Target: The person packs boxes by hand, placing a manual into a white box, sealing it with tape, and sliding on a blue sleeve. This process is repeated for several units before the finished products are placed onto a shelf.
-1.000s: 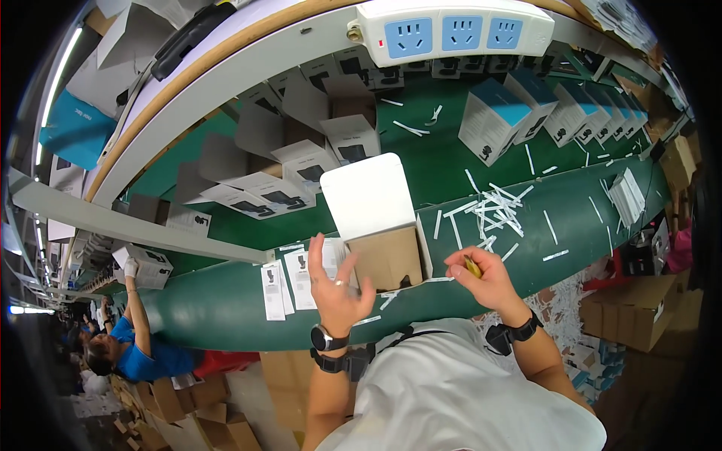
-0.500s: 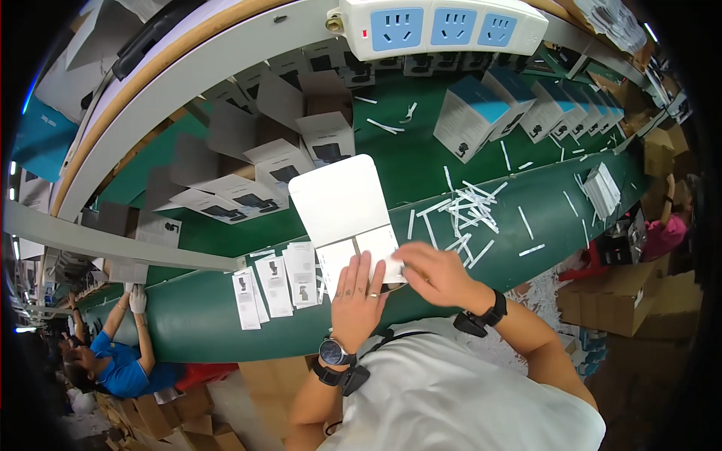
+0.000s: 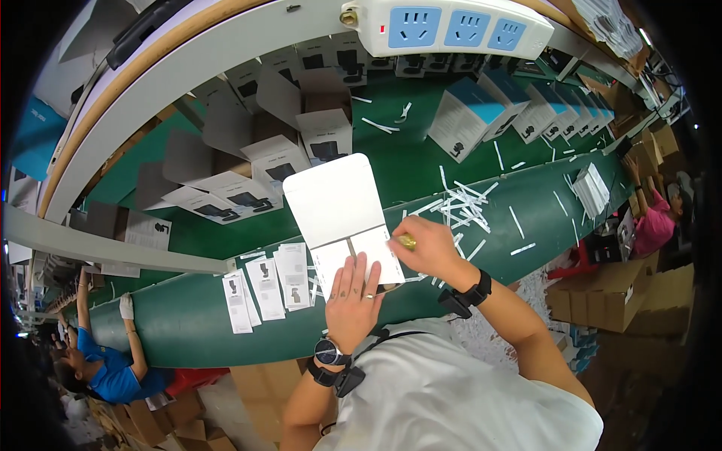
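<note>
A white carton (image 3: 337,197) stands in front of me with its long top flap raised, tilting away, and its two smaller flaps folded inward. My left hand (image 3: 353,297) lies flat on the near part of these flaps, fingers stretched out. Beside the carton's right edge, my right hand (image 3: 430,246) is closed around a small yellowish object (image 3: 406,241); its kind is too hidden to tell. Left of the carton, printed leaflets (image 3: 265,288) lie fanned on the green worktop (image 3: 188,319). Many thin white paper strips (image 3: 468,207) lie scattered to the right.
Open printed boxes (image 3: 248,197) stand at the back left, closed blue-and-white boxes (image 3: 468,120) at the back right. A power strip (image 3: 451,28) hangs overhead. A stack of white strips (image 3: 591,191) lies far right. Co-workers in blue (image 3: 120,364) and pink (image 3: 653,224) work at either side.
My right hand has moved slightly away from me along the carton's right edge, and the yellowish object shows more clearly. My left hand stays on the flaps. The whole view has shifted a little.
</note>
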{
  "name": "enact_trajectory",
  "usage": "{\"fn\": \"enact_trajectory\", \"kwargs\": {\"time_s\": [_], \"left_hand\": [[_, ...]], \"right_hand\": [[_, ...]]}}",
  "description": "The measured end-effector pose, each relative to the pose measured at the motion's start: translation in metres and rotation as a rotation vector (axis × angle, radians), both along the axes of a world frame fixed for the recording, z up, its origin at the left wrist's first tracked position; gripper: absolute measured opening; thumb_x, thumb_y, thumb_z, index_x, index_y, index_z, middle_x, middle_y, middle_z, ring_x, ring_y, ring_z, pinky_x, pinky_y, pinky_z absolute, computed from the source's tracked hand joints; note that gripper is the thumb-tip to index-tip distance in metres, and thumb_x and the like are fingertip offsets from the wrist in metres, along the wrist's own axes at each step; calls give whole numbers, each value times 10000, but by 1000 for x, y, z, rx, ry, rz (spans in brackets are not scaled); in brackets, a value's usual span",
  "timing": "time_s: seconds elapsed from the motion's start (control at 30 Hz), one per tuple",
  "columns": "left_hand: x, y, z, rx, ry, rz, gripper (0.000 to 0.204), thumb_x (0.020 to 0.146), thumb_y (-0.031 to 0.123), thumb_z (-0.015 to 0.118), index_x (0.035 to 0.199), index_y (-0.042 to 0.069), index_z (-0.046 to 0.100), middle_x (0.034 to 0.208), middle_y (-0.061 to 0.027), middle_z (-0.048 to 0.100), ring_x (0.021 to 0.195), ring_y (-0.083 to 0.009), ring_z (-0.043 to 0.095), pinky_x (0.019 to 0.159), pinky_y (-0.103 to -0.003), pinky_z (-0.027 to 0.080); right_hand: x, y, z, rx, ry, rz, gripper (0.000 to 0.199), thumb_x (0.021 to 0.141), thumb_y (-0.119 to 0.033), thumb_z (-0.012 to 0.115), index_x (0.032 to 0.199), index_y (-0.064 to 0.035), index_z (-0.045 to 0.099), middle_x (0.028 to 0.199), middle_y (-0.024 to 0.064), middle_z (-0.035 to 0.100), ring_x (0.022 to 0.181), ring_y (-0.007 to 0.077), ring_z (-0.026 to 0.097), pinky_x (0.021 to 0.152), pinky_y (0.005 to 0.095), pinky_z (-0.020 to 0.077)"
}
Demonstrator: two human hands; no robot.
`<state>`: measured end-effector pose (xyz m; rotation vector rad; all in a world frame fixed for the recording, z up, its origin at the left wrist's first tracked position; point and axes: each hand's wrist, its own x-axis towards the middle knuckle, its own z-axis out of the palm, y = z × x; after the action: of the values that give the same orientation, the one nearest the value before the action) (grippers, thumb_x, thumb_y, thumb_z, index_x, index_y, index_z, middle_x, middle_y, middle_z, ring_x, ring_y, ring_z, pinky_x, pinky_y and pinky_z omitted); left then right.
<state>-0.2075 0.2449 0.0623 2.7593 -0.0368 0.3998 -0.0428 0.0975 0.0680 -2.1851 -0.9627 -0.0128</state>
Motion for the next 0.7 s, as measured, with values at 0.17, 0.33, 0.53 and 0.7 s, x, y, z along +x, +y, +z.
{"fn": "enact_trajectory", "kwargs": {"time_s": [0.17,0.33,0.53,0.7], "left_hand": [[2,-2,-4,43,-3,26,663,793,208,758,1399,73,526,1464,-195,477,1336,-387,472,1086,-480,421],[-5,-3,-14,24,-65,36,449,786,218,764,1183,43,647,1190,-165,618,1201,-370,567,1035,-482,460],[-19,22,-22,-5,-93,28,372,740,182,768,1085,71,686,1047,-107,662,1045,-338,630,944,-463,506],[-23,35,-15,-14,-13,-17,541,825,233,723,1326,80,587,1334,-178,564,1255,-350,537,1082,-448,429]], "right_hand": [[-12,31,13,192,80,44,149,845,-238,723,833,-123,630,782,47,624,660,274,652,546,383,501],[-27,96,8,5,-86,200,213,834,-284,734,890,-112,622,932,45,599,644,270,641,527,378,509],[-48,140,3,-103,-15,312,282,803,-281,756,945,-94,599,912,83,577,707,285,648,570,407,521],[-31,142,33,438,462,420,248,836,-201,776,990,-82,622,949,18,619,860,130,640,717,294,516]]}}
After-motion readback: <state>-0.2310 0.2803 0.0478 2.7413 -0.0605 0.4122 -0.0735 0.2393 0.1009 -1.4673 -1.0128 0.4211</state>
